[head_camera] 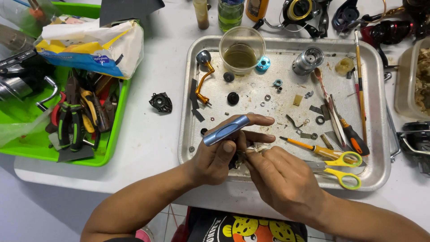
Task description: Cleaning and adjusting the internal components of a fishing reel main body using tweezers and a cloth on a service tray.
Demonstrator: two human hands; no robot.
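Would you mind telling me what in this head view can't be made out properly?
- The small dark part in the left hand: mostly covered by its fingers and the right hand.
- The crumpled white material between the hands: kind unclear, half hidden.
- The washers and rings on the metal tray: too small to identify.
- The container at the right: cut off by the edge.

1 head-worn view looks steeply down, close over the metal tray (380,134).
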